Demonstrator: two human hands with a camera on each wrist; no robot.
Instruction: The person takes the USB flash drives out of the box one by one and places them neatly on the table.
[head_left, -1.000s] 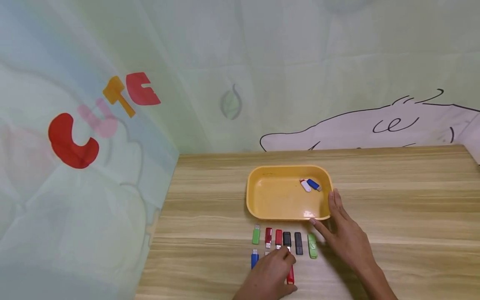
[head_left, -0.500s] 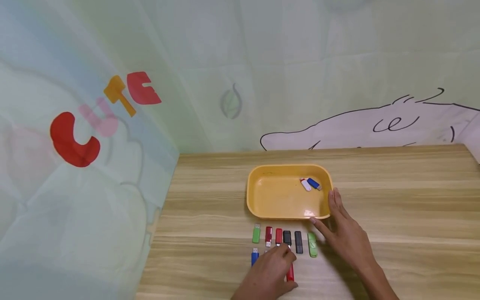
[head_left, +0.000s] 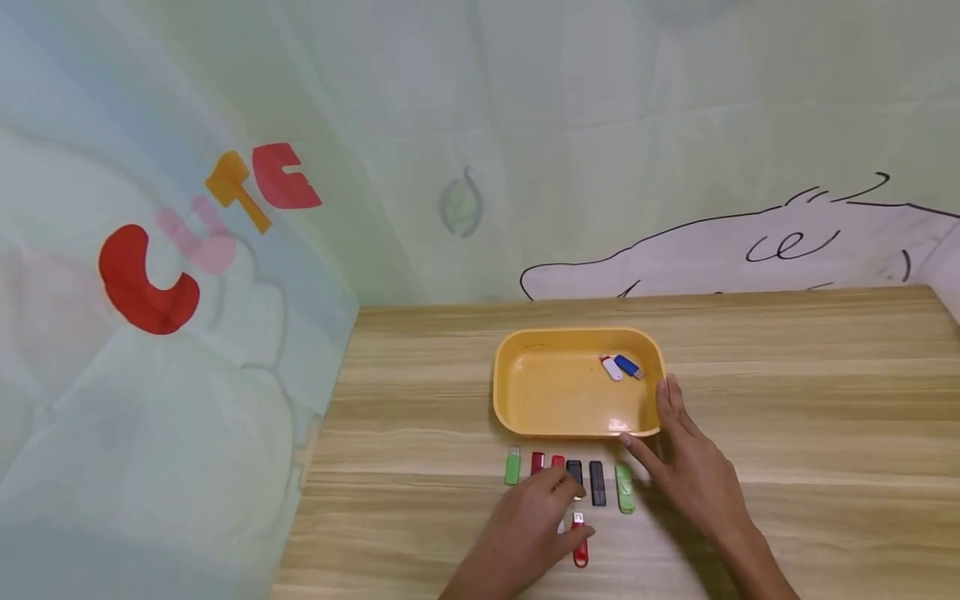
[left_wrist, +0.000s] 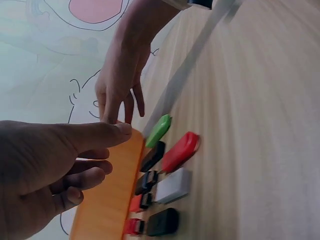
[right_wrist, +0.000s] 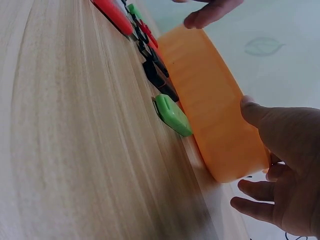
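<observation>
My left hand [head_left: 517,533] hovers over two rows of USB sticks, thumb apart from loosely bent fingers, holding nothing in the left wrist view. Near its thumb lies a red USB stick [head_left: 581,552] with its metal plug bare. A white USB stick [left_wrist: 173,185] is beside the red one. Fingers and thumb of my right hand [head_left: 693,475] touch the outside of the yellow tray [head_left: 551,392] at its near right corner. Inside that tray lie a white USB stick [head_left: 612,368] and a blue USB stick [head_left: 627,367]. My left hand covers part of the sticks.
The back row holds a green stick [head_left: 512,468], a dark red one [head_left: 537,462], a red one [head_left: 558,461], black sticks [head_left: 597,483] and a light green one [head_left: 625,489]. A printed cloth [head_left: 420,150] rises behind the wooden table [head_left: 825,400].
My left hand has shifted up and left, off the red USB stick, whose plug now shows. It now hides the blue stick in the front row. My right hand stays at the tray.
</observation>
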